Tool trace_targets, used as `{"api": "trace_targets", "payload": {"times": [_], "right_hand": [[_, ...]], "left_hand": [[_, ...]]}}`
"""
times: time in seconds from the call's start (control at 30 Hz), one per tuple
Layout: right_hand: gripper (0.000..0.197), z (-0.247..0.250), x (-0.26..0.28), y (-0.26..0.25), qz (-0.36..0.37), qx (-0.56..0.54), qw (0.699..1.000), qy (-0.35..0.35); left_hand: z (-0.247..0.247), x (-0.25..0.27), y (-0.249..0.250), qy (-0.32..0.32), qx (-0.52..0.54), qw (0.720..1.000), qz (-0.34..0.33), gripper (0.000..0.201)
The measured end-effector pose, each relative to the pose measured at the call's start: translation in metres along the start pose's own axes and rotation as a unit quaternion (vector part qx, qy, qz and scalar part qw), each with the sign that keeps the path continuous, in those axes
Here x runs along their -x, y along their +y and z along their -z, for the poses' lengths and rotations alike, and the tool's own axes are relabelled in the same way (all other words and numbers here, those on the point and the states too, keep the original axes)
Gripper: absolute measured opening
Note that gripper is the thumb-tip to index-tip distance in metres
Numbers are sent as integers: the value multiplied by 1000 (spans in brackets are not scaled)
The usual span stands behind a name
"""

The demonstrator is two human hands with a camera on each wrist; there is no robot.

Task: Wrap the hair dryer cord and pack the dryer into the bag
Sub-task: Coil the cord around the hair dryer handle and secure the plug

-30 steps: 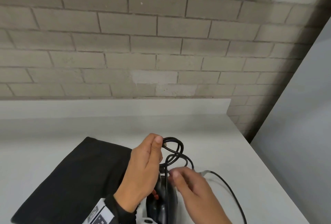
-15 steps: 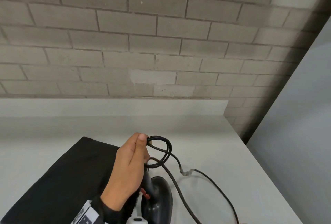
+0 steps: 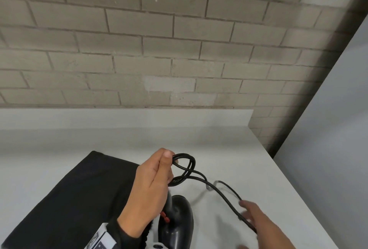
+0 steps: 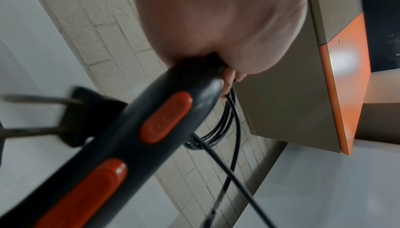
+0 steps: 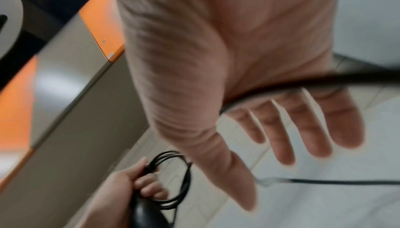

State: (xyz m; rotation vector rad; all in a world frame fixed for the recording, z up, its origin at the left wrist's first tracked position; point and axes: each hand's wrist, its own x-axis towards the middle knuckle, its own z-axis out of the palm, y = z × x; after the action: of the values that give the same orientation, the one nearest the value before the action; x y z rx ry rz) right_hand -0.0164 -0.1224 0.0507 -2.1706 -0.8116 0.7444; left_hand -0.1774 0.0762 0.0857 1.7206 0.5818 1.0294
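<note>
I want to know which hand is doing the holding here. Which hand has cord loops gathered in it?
The left hand: its grip pinches the coiled cord and the dryer. The right hand is spread open under the loose cord.

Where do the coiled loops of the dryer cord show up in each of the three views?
Head: coiled loops at lower centre, pinched by the left hand.
Left wrist: centre, hanging under the fingers, behind the dryer handle.
Right wrist: bottom left, in that hand.
Shared landmark: the brick wall.
</note>
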Motion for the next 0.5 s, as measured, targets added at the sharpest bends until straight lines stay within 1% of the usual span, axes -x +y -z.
{"api": "trace_targets", "payload": {"times": [0.03,0.07,0.1,0.13,0.17,0.2,0.23,0.3,0.37,0.47,0.5], "right_hand": [[49,-2,4,-16,46,27,998,-11],[53,-5,2,-26,78,36,996,-11],[50,-9,8,-42,99,19,995,-25],[43,-10,8,-50,105,-16,994,-30],[32,-11,11,-63,96,-49,993,-54],[19,-13,12,-71,117,-68,988,-72],[11,-12,15,-77,121,-103,982,-99],[19,-9,19,-90,136,-187,965,-121],[20,-6,23,-94,149,-265,947,-103],[19,3,31,-89,191,-321,924,-88],[20,6,34,-87,209,-330,915,-97]], "left_hand": [[-1,1,1,-5,-2,1000,-1,54],[-2,2,2,-9,-6,1000,-5,55],[-3,3,3,-13,-12,1000,-9,56],[-3,4,3,-14,-18,1000,-14,55],[-4,4,4,-15,-23,999,-18,53],[-4,4,4,-15,-26,999,-20,53],[-4,4,4,-13,-28,999,-19,52],[-1,3,3,-3,-35,999,-17,50],[2,1,1,8,-44,999,-15,47],[4,0,-2,23,-52,998,-12,46],[5,1,-2,27,-53,998,-13,46]]}}
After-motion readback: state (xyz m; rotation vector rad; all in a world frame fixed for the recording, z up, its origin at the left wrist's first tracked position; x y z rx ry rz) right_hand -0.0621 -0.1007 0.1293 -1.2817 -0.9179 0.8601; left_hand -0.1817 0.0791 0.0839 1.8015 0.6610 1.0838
